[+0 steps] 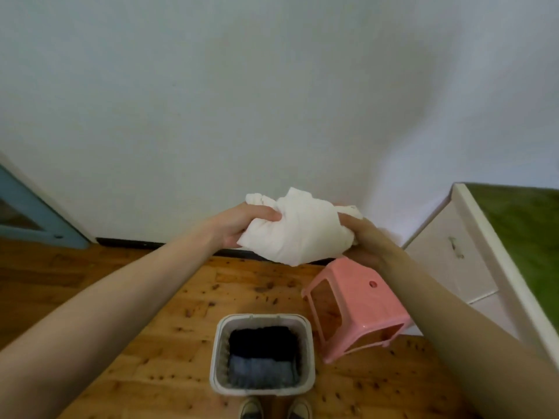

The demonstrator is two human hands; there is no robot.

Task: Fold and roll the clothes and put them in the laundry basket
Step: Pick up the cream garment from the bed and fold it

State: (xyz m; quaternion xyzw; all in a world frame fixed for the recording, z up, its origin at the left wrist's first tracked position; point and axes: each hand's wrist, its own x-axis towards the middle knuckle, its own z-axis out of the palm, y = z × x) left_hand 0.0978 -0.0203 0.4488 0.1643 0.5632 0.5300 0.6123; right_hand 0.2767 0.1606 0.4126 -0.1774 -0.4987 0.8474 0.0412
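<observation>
In mid-air before the plain white wall (272, 101), above the floor: crumpled white cloth garment (299, 231), bunched into a loose bundle and held between both hands.

Left hand (242, 226): grips the bundle's left end, thumb over the top, fingers underneath. Bare forearm reaches in from lower left.

Right hand (367, 246): curled round the bundle's right end, back of hand toward the camera. The fingertips are hidden by the cloth.

The garment is clear of the basket, higher in the view and nearer the wall.

White square plastic laundry basket (263, 318): stands on the knotty orange-brown wooden floor (121, 297), directly in front of the person's two shoes (251, 409). Contents: a black folded garment (263, 337) on the far side and a blue-grey folded garment (260, 370) on the near side, touching each other.

Pink plastic stool (357, 303): just beside the basket, on its right, with a small round hole in its top. Whether it is upright or tipped, I cannot tell in this wide view.

Right edge: pale cabinet (447, 258) with a metal handle and a green top surface (526, 231). Left edge: blue door frame (33, 213). A black skirting strip (136, 244) runs along the foot of the wall.
</observation>
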